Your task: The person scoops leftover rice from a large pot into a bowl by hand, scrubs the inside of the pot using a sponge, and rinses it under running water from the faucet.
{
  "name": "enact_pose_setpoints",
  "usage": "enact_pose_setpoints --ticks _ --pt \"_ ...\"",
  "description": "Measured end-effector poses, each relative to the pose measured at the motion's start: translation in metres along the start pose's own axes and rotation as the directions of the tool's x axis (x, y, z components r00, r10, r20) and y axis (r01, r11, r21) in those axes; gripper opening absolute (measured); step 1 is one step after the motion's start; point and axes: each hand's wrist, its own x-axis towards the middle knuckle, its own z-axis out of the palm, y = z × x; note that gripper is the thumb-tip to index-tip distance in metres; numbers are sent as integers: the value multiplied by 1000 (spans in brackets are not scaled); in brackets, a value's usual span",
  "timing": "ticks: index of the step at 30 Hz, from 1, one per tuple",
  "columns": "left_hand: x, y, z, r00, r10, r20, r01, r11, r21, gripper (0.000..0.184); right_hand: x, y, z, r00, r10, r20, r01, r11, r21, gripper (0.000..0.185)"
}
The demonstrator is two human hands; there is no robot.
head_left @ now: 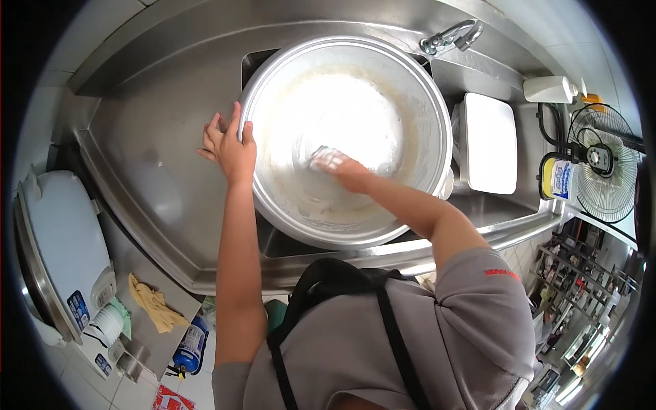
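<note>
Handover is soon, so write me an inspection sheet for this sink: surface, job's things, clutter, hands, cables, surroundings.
Surface: grey stainless-steel sink counter, a small pale speck at left.
Job's things: large round silver metal basin, pale smears inside.
Clutter: white rounded-rectangular item right of the basin; crumpled yellow cloth at lower left.
Hands: left hand against the basin's rim, fingers spread; right hand inside the basin, blurred, grip unclear.
Cables: nothing seen for certain.
Surroundings: curved chrome tap beyond the basin; round wire-caged fan at right; blue cylinder at lower left.
</note>
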Motion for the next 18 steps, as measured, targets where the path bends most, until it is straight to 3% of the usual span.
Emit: enact_pose_setpoints --ticks 2,3,4,7,8,9,10,12,16,18 --pt "3 -2 0 1000 1 -6 -1 1000 -8 40 15 63 -6 960 280 -29 -281 956 -86 47" --pt "4 -1 -1 1000 -1 -3 1 1000 -8 40 20 73 -31 889 427 -164 -457 831 -316 43" --pt "2 -1 -1 1000 -4 4 4 1000 -10 40 24 74 -58 791 517 -327 -609 618 -496 40" --pt "2 -2 1 1000 11 -23 -12 1000 -10 40 48 88 -70 749 607 -264 -662 664 -349 37" --pt "-2 -3 0 1000 4 -15 -3 1000 5 40 46 62 -71 754 648 -105 -638 686 -351 38" --pt "-2 -2 0 1000 -1 -11 1 1000 18 39 35 33 -66 797 603 22 -548 738 -394 40" --pt "1 0 0 1000 -7 -19 8 1000 28 39 18 30 -28 878 477 -20 -438 787 -435 42" --pt "0 -2 1 1000 5 -22 -5 1000 1 39 6 15 -42 890 439 125 -371 855 -364 43" --pt "2 -2 2 1000 7 -30 -8 1000 -14 39 55 92 -77 722 675 -152 -692 701 -173 25" --pt "-2 -2 0 1000 15 -26 -16 999 -30 40 65 97 -97 645 752 -136 -764 642 -70 25"
